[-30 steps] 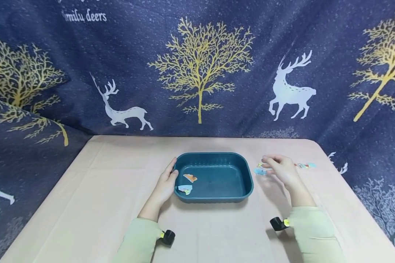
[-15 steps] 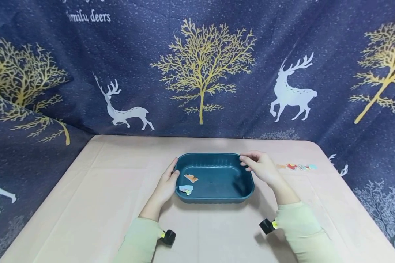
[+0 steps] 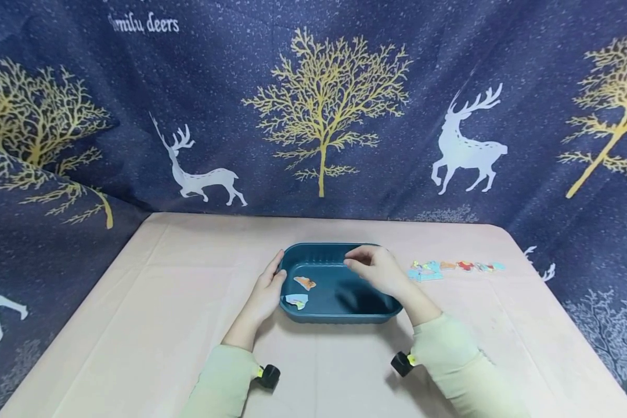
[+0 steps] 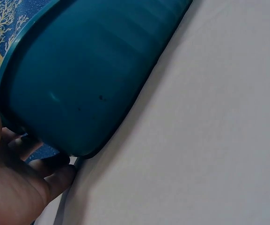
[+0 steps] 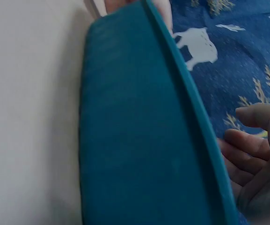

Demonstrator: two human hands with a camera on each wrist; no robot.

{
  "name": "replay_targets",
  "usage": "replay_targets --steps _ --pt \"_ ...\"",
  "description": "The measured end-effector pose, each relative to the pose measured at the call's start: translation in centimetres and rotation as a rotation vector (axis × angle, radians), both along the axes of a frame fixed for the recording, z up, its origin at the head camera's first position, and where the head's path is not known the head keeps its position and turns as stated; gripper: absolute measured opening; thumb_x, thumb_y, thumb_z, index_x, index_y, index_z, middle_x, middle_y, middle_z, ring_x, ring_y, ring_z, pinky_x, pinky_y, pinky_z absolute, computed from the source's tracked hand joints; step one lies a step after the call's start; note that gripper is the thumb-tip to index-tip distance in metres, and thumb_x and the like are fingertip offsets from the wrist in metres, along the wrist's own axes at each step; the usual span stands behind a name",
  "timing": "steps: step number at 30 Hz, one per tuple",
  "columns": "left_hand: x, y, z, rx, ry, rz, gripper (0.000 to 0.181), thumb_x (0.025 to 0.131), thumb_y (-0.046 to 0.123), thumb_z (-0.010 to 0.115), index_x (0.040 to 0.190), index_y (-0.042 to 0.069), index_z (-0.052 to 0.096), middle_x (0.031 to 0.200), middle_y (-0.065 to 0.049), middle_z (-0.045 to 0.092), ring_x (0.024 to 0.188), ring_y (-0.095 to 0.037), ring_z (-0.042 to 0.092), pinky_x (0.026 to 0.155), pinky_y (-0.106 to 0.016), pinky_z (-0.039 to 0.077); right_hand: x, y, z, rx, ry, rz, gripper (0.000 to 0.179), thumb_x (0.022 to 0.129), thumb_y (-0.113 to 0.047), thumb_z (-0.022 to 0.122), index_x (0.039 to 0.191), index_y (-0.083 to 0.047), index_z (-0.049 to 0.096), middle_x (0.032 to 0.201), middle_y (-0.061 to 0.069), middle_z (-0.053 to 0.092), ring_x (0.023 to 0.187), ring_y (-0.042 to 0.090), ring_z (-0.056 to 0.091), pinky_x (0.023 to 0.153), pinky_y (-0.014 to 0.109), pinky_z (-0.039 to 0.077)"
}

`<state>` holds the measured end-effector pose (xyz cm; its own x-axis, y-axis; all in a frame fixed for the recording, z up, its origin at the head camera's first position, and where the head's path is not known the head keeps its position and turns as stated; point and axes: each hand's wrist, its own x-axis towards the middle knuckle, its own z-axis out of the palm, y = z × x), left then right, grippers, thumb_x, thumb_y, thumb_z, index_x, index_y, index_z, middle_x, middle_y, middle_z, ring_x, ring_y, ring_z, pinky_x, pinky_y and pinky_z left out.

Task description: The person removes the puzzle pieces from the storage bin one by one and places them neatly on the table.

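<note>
A dark teal plastic tray (image 3: 341,319) stands on the table. My left hand (image 3: 265,287) grips its left end, thumb at the rim; in the left wrist view, curled fingers (image 4: 55,180) meet the tray's outer corner. Inside, toward the left, lie an orange flat cut-out piece (image 3: 305,283) and a white and pale blue one (image 3: 296,301). My right hand (image 3: 378,270) hovers over the tray's right half, fingers loosely bent. The right wrist view shows a gap between its thumb (image 5: 254,115) and fingers, with nothing held there.
Right of the tray, several flat colourful pieces lie in a row on the table (image 3: 136,325): a light blue and yellow cluster (image 3: 425,271), an orange piece (image 3: 447,265), a red one (image 3: 465,265), and more beyond. A dark blue deer-print cloth (image 3: 204,104) hangs behind.
My right hand has moved left from the light blue pieces on the table, across the tray's right rim, to above its inside. The left hand stays on the tray.
</note>
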<state>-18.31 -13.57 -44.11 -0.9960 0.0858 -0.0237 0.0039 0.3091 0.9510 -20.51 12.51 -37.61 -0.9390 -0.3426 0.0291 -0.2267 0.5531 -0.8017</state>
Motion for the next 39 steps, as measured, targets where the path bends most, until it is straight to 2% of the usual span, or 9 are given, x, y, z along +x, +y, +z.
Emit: replay_targets --steps 5,14,24,28,39 --pt "0.0 0.0 0.1 -0.008 -0.002 0.005 0.051 0.102 0.019 0.032 0.152 0.014 0.02 0.159 -0.006 0.018 0.147 -0.028 0.015 0.119 -0.047 0.014 0.0 -1.7 -0.5 0.043 0.031 0.032 0.032 0.092 -0.028 0.061 0.115 -0.006 0.066 0.105 0.003 0.069 0.091 0.014 0.063 0.076 0.029 0.054" --pt "0.0 -0.1 -0.1 -0.01 -0.007 -0.002 0.051 0.103 0.02 0.031 0.152 0.014 0.019 0.159 -0.004 0.018 0.147 -0.025 0.013 0.12 -0.045 0.013 -0.4 -4.3 -1.2 0.118 0.095 0.09 0.029 0.092 -0.024 0.061 0.112 -0.004 0.067 0.1 0.002 0.07 0.085 0.011 0.062 0.074 0.026 0.054" --pt "-0.1 -0.1 -0.1 0.002 0.002 -0.007 0.052 0.102 0.019 0.032 0.152 0.013 0.02 0.158 -0.007 0.019 0.146 -0.028 0.015 0.119 -0.047 0.014 -1.0 -6.6 -2.2 0.122 0.058 0.126 0.026 0.089 -0.02 0.064 0.108 -0.002 0.068 0.096 0.003 0.07 0.082 0.01 0.063 0.072 0.024 0.056" --pt "0.0 0.0 0.0 0.002 -0.007 -0.016 0.051 0.103 0.02 0.032 0.152 0.015 0.019 0.159 -0.005 0.019 0.147 -0.026 0.015 0.12 -0.047 0.013 -1.0 -7.2 -2.4 0.134 0.038 0.135 0.024 0.089 -0.017 0.065 0.106 -0.001 0.068 0.094 0.004 0.07 0.081 0.011 0.064 0.071 0.024 0.056" --pt "0.0 -0.1 0.2 -0.003 -0.012 -0.022 0.051 0.104 0.021 0.029 0.152 0.017 0.018 0.159 -0.004 0.017 0.147 -0.025 0.014 0.119 -0.047 0.013 -1.4 -7.8 -3.6 0.216 0.035 0.14 0.021 0.089 -0.015 0.063 0.103 -0.001 0.069 0.095 0.006 0.07 0.083 0.013 0.064 0.075 0.028 0.056"
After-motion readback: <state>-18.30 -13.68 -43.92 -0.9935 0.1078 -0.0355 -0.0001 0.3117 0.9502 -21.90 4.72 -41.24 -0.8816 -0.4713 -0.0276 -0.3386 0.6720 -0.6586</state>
